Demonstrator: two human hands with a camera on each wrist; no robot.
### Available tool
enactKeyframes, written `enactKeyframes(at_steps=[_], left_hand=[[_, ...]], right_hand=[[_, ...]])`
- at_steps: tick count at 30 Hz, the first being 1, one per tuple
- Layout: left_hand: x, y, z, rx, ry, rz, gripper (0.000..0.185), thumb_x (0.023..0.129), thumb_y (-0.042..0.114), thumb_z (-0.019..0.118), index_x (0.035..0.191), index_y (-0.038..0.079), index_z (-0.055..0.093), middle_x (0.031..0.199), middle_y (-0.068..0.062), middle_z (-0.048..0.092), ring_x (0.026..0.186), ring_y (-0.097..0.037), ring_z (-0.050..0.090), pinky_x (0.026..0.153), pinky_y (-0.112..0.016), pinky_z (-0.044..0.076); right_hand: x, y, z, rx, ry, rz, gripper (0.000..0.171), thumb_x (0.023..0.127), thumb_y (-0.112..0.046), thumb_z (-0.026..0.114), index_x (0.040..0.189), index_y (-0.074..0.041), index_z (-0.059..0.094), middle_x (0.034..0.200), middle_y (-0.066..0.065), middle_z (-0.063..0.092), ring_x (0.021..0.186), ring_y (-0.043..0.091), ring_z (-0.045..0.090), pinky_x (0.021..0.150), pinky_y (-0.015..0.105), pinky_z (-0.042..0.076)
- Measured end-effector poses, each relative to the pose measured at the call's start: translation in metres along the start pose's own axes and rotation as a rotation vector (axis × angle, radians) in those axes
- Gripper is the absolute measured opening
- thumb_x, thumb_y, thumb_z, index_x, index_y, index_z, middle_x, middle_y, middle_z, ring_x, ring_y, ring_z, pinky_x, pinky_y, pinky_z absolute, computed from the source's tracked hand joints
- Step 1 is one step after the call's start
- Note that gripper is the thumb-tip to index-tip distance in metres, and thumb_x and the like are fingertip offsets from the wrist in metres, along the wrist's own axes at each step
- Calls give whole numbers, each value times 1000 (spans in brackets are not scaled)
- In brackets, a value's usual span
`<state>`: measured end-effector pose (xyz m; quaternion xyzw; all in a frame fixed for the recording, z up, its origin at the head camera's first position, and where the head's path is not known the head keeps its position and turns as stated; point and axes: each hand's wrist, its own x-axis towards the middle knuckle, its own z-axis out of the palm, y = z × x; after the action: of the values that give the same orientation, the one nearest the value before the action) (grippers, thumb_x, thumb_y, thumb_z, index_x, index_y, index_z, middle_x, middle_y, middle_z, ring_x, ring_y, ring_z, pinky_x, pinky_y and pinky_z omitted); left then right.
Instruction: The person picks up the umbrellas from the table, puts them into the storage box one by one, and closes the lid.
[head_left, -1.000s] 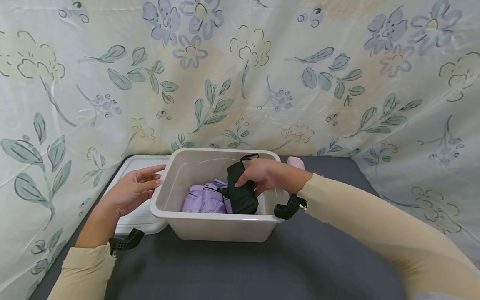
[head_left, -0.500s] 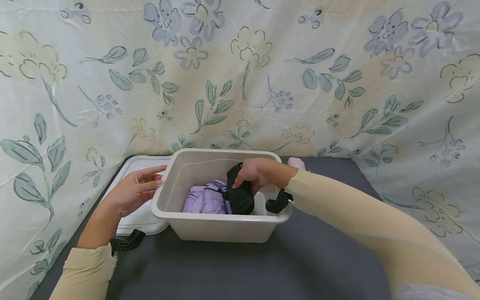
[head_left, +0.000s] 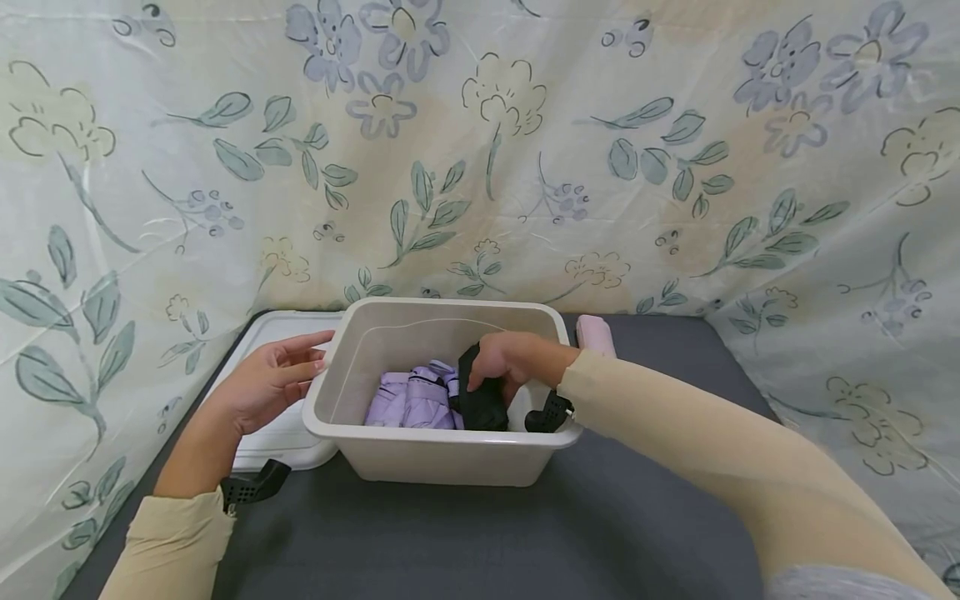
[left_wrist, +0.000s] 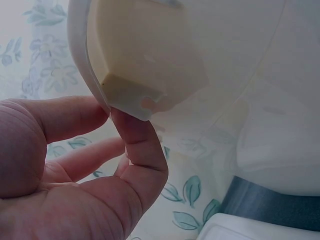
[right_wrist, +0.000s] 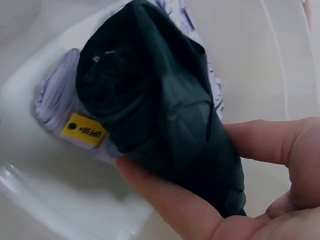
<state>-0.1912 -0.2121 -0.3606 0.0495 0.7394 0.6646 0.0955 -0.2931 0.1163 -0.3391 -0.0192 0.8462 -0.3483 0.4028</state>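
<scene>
Inside the beige plastic bin [head_left: 442, 454], my right hand [head_left: 517, 362] grips a black folded umbrella [head_left: 483, 406] between thumb and fingers. The right wrist view shows the umbrella's rolled dark fabric [right_wrist: 165, 100] up close; its lower end is hidden. Beside it, on the left, lie purple folded umbrellas [head_left: 423, 402] with dark straps. One carries a yellow label [right_wrist: 84, 132] reading UPF50+. My left hand [head_left: 266, 383] is at the bin's left end, where thumb and index finger pinch the rim [left_wrist: 80, 55].
A white lid [head_left: 270, 442] lies flat left of the bin, partly under its edge. Just beyond the bin's right end sits a pink object [head_left: 596, 336]. The dark grey tabletop [head_left: 450, 542] runs up to a floral curtain [head_left: 480, 167] behind.
My right hand has lowered the black umbrella deeper into the bin, standing it against the purple ones. The pink object is less covered by the right arm. My left hand stays in place.
</scene>
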Motion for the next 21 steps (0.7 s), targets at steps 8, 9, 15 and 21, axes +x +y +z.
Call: enactKeyframes(at_steps=[8,9,15,21], left_hand=[[-3,-2,2,42,13,7,67,102,20,65,160,7,34,113,9,67,108,-9,65,93,-25,57],[-3,-2,2,45,14,8,67,102,21,65,160,7,34,114,9,68,108,-9,65,93,-25,57],[-4,-3,3,46,10,15,66,102,18,64,159,4,34,112,7,68,107,-9,65,92,-25,57],[-5,-2,3,48,12,17,67,102,18,64,159,3,32,112,7,68,107,-9,65,91,-25,57]], right_hand=[[3,8,1,-61,2,-5,62,96,-5,67,150,4,38,150,26,49,121,43,64,84,55,61],[2,8,0,-74,-4,-2,61,97,-6,67,150,4,38,151,26,49,120,43,65,84,56,61],[-4,10,-5,-211,0,8,60,98,-13,68,148,5,41,144,31,53,92,43,74,80,50,62],[-19,5,-12,-268,-21,4,58,99,-16,67,147,5,42,140,32,56,86,40,76,82,49,63]])
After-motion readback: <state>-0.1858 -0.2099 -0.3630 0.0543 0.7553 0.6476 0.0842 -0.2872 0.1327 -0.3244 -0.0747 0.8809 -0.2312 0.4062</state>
